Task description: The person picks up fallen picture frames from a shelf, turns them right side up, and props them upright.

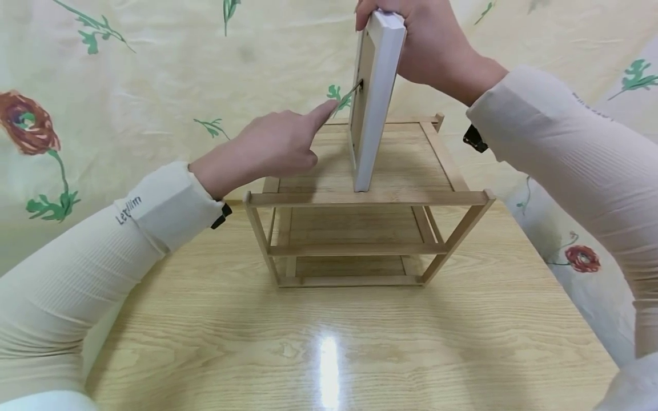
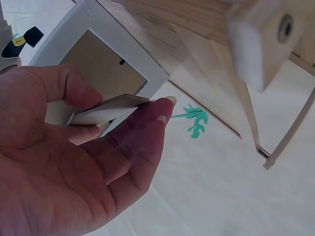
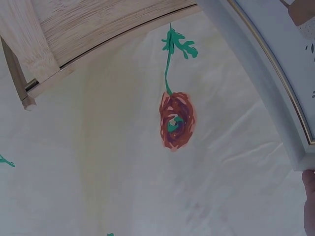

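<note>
A white picture frame (image 1: 382,85) is upright, seen nearly edge-on, its lower edge at the top shelf of a wooden rack (image 1: 319,198). My right hand (image 1: 429,40) grips its top edge. In the right wrist view the frame's front border (image 3: 251,54) shows a thin gold inner line, with a fingertip at its corner. My left hand (image 1: 277,140) is behind the frame. The left wrist view has its thumb and fingers pinching the flat support leg (image 2: 110,108), which juts out from the brown backing (image 2: 93,56).
The slatted rack has three levels, and its lower shelves (image 1: 354,225) show beneath the top one. It stands on a light wood table (image 1: 231,331), whose right edge slopes away. Behind hangs a pale cloth (image 1: 164,51) printed with flowers.
</note>
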The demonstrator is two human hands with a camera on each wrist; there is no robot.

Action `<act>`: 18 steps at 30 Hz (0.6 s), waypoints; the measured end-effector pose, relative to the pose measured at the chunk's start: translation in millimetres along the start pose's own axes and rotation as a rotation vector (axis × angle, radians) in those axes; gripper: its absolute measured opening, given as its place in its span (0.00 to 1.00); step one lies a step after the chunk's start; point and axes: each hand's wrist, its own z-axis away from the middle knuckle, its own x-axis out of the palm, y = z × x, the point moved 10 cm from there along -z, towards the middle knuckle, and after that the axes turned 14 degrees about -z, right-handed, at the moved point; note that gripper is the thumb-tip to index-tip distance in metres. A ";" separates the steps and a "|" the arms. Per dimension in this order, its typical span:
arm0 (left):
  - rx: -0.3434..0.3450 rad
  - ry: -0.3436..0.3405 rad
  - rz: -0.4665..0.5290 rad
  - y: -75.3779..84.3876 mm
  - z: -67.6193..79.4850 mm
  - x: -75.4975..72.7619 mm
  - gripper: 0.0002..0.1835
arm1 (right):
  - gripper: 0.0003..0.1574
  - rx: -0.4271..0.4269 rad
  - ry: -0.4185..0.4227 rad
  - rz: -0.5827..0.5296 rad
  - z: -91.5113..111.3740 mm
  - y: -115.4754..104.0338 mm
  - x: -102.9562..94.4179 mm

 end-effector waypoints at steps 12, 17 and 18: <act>0.004 0.036 -0.019 1.9 7.7 -5.5 0.47 | 0.13 -0.017 -0.016 0.008 -1.7 -1.6 3.3; -0.042 0.142 0.027 10.0 19.6 -20.8 0.46 | 0.13 -0.032 -0.004 -0.001 -3.2 -3.5 3.5; -0.048 0.164 0.038 13.2 21.8 -24.1 0.45 | 0.13 -0.034 0.001 -0.005 -3.4 -3.6 3.4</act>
